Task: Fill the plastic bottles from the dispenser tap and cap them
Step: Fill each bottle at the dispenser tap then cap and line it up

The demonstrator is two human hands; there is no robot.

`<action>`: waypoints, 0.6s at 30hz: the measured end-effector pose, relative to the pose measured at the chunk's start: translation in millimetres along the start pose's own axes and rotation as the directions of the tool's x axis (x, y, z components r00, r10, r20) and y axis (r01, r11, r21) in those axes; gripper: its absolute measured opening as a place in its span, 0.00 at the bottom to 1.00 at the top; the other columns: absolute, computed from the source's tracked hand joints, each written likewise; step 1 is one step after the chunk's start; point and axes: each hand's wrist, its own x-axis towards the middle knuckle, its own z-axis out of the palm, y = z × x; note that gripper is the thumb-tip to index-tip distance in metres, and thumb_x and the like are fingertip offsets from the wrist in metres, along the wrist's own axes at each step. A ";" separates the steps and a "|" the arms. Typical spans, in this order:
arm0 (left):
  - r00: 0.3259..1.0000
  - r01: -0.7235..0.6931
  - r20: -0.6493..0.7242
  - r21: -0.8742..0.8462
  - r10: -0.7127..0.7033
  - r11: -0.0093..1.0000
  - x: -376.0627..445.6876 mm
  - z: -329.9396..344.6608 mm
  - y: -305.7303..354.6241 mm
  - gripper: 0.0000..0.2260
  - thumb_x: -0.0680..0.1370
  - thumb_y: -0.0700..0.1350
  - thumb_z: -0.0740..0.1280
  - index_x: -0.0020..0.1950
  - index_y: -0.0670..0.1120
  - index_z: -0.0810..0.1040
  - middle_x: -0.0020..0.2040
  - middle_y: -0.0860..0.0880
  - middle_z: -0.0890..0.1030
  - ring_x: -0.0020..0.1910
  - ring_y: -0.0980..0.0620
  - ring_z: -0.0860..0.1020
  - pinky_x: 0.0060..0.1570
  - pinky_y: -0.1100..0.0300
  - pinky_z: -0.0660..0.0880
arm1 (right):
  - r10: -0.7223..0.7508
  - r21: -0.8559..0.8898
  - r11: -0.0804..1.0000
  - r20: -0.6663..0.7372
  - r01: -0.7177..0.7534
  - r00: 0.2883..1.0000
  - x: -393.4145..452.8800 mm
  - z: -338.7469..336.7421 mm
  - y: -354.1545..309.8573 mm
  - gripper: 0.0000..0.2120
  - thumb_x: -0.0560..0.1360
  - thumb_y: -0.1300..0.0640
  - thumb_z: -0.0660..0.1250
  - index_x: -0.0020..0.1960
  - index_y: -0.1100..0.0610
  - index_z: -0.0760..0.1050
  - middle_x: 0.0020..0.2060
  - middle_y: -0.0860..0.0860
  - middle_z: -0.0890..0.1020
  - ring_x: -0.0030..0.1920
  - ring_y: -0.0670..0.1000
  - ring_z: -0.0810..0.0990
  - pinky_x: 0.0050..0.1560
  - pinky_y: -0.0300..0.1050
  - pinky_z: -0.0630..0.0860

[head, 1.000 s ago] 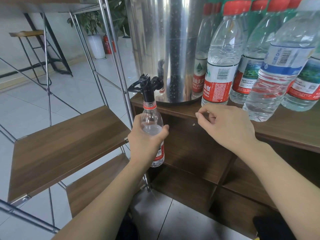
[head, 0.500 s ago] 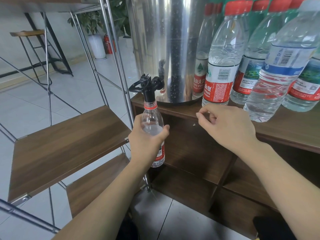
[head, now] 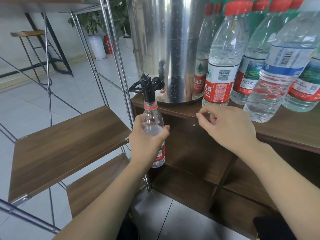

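A row of clear plastic water bottles with red caps and red or green labels (head: 220, 66) stands upright on the dark wood-grain cabinet top (head: 285, 129), packed close together to the right of the tall polished steel dispenser drum (head: 166, 49); the nearest of them, a clear bottle with a blue-and-white label (head: 277, 73), leans toward the camera. A chrome tube shelving frame (head: 119, 66) rises just left of the drum, carrying two brown wooden shelf boards (head: 69, 144) that step down to the left. Beyond lies a pale tiled floor, with a metal-legged stool with a wooden seat (head: 29, 49), a potted green plant in a white pot (head: 95, 35) and a red fire extinguisher (head: 108, 44) near the far wall. Under the cabinet top are open wooden compartments. The black plastic tap (head: 147, 85) juts from the drum's base past the cabinet edge, and its spout sits inside the neck of a small clear plastic bottle with a red neck ring and red label (head: 152, 122), uncapped, upright and partly filled with water. The left hand (head: 147, 142) grips this bottle around its middle, fingers and thumb wrapped around it. The right hand (head: 228, 127) hovers at the cabinet's front edge, fingers curled inward with thumb and forefinger tips close together; whether it pinches anything cannot be told.
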 end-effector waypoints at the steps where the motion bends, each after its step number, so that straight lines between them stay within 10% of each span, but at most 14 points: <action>1: 1.000 0.000 0.001 -0.001 0.000 1.000 -0.2 -0.2 0.1 0.29 0.72 0.52 0.79 0.69 0.51 0.71 0.63 0.52 0.80 0.59 0.52 0.79 0.62 0.54 0.76 | -0.001 0.001 1.000 0.000 0.001 1.000 -0.1 -0.1 0.0 0.10 0.80 0.43 0.64 0.51 0.46 0.81 0.29 0.35 0.68 0.30 0.38 0.69 0.36 0.33 0.68; 18: 1.000 -0.011 0.006 -0.007 0.011 1.000 -0.8 -1.8 -0.3 0.29 0.72 0.52 0.79 0.69 0.50 0.72 0.62 0.52 0.80 0.59 0.51 0.80 0.60 0.56 0.76 | -0.027 0.022 0.999 -0.035 0.028 0.999 -0.3 0.0 -1.1 0.10 0.79 0.44 0.64 0.49 0.47 0.82 0.28 0.35 0.68 0.30 0.42 0.70 0.37 0.40 0.75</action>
